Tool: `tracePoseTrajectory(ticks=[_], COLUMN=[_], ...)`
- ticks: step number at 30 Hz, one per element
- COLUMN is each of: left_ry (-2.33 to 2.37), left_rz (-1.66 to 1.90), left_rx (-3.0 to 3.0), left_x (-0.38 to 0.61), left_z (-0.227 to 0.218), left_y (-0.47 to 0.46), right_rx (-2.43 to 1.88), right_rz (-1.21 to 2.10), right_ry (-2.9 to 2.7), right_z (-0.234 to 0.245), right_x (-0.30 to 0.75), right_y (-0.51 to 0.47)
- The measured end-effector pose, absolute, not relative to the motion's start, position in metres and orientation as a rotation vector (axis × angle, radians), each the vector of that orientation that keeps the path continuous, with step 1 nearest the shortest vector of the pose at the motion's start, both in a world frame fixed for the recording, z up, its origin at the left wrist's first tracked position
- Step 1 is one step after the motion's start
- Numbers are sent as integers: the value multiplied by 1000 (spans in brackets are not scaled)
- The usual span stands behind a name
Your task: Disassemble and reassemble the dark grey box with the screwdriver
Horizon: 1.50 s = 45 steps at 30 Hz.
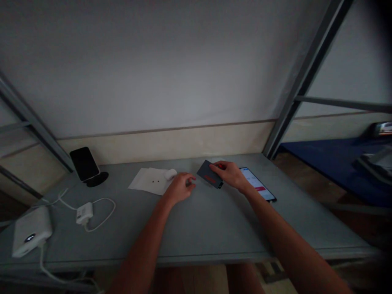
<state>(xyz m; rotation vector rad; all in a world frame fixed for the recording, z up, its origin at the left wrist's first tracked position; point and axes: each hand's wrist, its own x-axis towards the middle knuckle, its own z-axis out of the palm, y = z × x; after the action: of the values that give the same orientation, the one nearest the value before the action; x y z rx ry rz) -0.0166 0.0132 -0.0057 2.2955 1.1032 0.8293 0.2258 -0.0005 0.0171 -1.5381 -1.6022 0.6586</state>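
Note:
My right hand [230, 173] grips a flat dark grey box [208, 174] with reddish print, held tilted above the desk. Something small and red shows by its fingers, and the box's lower right corner looks black. My left hand [180, 187] hovers to the left of the box, its fingers curled toward the thumb around something small and greyish that I cannot make out. Beside that hand lie white paper sheets [147, 181] with a few small dark bits on them. A small white roll-like thing [170, 174] sits on their right edge.
A lit phone [257, 184] lies under my right forearm. At the left are a dark device on a stand [85, 163], a white charger [85, 212] with a looped cable, and a white box-shaped device [33, 230]. Metal posts frame the grey desk [211, 228]; a wall stands behind.

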Motion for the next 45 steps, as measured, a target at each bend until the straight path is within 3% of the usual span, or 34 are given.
tracePoseTrajectory(ticks=[11, 16, 18, 23, 27, 30, 34, 37, 45], left_ry=[1109, 1759, 2017, 2112, 2118, 1995, 1332, 1045, 1037], left_rz=[685, 888, 799, 510, 548, 838, 1186, 1140, 894], left_rx=[2603, 2481, 2337, 2156, 2227, 2388, 2542, 2539, 2689], left_x=[-13, -69, -98, -134, -125, -96, -40, -15, -1], left_z=[-7, 17, 20, 15, 20, 27, 26, 21, 24], left_y=[12, 27, 32, 32, 30, 24, 7, -4, -19], right_rx=[-1591, -1550, -1496, -1367, -1307, -1274, -1177, -1043, -646], right_rz=[486, 353, 334, 379, 431, 504, 615, 744, 1158], right_ry=[-1634, -1805, -1903, -1994, -2011, -1993, -1901, -1818, -1184], right_z=[13, 14, 14, 15, 17, 17, 10, 7, 25], right_x=[219, 216, 212, 199, 196, 192, 181, 178, 203], right_y=[-2, -8, -12, -19, -21, -22, -23, -22, -7])
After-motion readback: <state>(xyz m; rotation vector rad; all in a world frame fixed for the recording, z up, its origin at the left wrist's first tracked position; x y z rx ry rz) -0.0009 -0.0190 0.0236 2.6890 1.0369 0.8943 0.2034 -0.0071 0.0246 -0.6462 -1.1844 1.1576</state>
